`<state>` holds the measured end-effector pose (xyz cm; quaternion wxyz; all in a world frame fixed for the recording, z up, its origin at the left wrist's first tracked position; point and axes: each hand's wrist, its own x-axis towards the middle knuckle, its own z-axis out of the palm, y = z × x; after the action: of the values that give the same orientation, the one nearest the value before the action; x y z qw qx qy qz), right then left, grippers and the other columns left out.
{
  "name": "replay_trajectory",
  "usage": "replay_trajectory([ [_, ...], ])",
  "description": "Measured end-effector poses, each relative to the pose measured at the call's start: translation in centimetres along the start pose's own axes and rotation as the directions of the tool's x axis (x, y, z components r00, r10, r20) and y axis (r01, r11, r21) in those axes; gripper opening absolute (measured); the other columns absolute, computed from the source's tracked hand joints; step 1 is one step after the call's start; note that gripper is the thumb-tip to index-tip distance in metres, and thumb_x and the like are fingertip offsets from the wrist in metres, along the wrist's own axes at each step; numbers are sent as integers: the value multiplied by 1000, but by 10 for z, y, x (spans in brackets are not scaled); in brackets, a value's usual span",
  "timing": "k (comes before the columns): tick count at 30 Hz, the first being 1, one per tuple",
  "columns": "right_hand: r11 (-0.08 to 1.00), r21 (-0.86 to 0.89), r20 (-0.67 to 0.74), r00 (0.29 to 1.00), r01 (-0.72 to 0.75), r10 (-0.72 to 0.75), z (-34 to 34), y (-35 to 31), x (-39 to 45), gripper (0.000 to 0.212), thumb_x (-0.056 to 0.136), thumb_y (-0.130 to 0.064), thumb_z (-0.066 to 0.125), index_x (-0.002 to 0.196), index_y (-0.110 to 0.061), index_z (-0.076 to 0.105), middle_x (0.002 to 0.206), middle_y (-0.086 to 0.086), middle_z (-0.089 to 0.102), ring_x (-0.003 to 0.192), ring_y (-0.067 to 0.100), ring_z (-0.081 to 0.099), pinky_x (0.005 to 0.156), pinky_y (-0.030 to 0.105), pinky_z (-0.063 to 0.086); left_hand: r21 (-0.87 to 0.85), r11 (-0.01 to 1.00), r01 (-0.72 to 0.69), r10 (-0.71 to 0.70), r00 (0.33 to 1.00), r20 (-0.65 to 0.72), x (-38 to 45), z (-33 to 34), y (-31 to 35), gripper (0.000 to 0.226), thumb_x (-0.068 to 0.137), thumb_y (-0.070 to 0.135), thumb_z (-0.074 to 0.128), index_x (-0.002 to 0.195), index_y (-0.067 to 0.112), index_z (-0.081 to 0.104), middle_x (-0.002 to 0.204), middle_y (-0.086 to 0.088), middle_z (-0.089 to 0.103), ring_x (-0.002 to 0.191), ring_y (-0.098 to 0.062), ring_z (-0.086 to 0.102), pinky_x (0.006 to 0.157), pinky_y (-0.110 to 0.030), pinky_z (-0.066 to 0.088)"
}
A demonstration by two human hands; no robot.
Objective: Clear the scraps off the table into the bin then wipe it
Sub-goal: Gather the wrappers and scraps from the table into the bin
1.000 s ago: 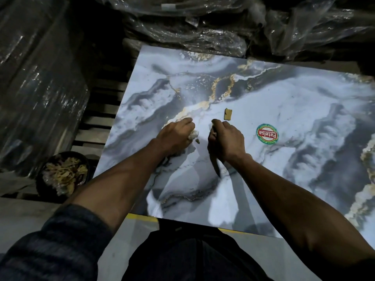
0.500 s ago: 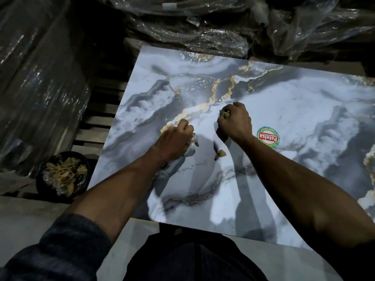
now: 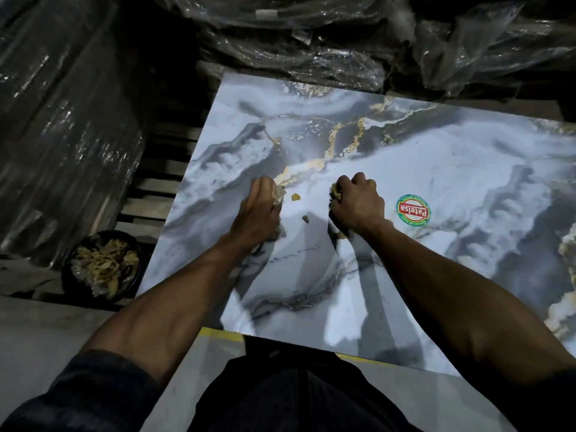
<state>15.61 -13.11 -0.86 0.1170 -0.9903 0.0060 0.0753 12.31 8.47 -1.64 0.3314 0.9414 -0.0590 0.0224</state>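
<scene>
Plastic-wrapped dark bundles (image 3: 62, 120) fill the far left of what I see. Below them, on the floor by the tabletop's left corner, sits the round black bin (image 3: 101, 264). It is full of pale yellow scraps.

Next comes the shiny grey and white marble-look tabletop with gold lines (image 3: 436, 275). My left hand (image 3: 260, 213) rests on it near the middle. Its fingers are curled round a whitish crumpled scrap (image 3: 278, 194) that pokes out at the fingertips, so that grip is closed on the scrap.

Just to the right of that hand lie two small yellow-brown scraps (image 3: 295, 197) on the tabletop, one a bit nearer to me (image 3: 305, 218) than the other. They sit between my two hands and touch neither.

My right hand (image 3: 358, 204) is a fist on the tabletop. A yellowish scrap (image 3: 335, 191) shows at its fingers, so that grip is clamped on it. Another small brown bit (image 3: 341, 234) lies by the heel of that hand; I cannot tell if the hand touches it.

Right of that hand is a round green and red sticker with the word Patelsa (image 3: 413, 211), stuck flat on the tabletop. More crinkled clear plastic wrap (image 3: 467, 42) lies past the far edge.
</scene>
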Motion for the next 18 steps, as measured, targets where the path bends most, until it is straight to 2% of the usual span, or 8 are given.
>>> replay_trajectory([
  [4, 1000, -1, 3, 1000, 20, -20, 2, 5, -15, 33, 86, -23, 59, 117, -12, 53, 120, 13, 46, 109, 36, 42, 65, 36, 38, -182, 978, 104, -103, 995, 13, -4, -11, -6, 19, 96, 28, 48, 113, 25, 38, 110, -1, 44, 97, -28, 50, 82, -38, 41],
  [8, 984, 156, -15, 996, -90, 93, 2, 8, -26, 32, 83, -18, 61, 114, -12, 59, 125, 13, 42, 110, 36, 43, 71, 34, 40, -145, 983, 109, -107, 994, 20, -7, -19, -9, 28, 94, 27, 52, 120, 21, 42, 119, -4, 45, 103, -25, 51, 86, -31, 38],
  [12, 962, 195, 34, 982, -190, 186, -1, 10, -33, 35, 80, -18, 63, 115, -15, 63, 121, 17, 50, 113, 40, 46, 82, 37, 45, -87, 993, 85, -84, 996, 12, -15, -23, -10, 28, 94, 25, 53, 119, 11, 49, 118, -13, 47, 104, -33, 52, 85, -35, 39],
  [18, 936, 218, 28, 961, -276, 277, 1, 13, -59, 33, 76, -29, 65, 106, -17, 66, 105, 16, 62, 102, 41, 55, 74, 36, 47, -68, 994, 80, -79, 997, 23, -27, -26, -6, 35, 96, 31, 56, 120, 7, 50, 119, -15, 49, 109, -32, 51, 83, -29, 34],
])
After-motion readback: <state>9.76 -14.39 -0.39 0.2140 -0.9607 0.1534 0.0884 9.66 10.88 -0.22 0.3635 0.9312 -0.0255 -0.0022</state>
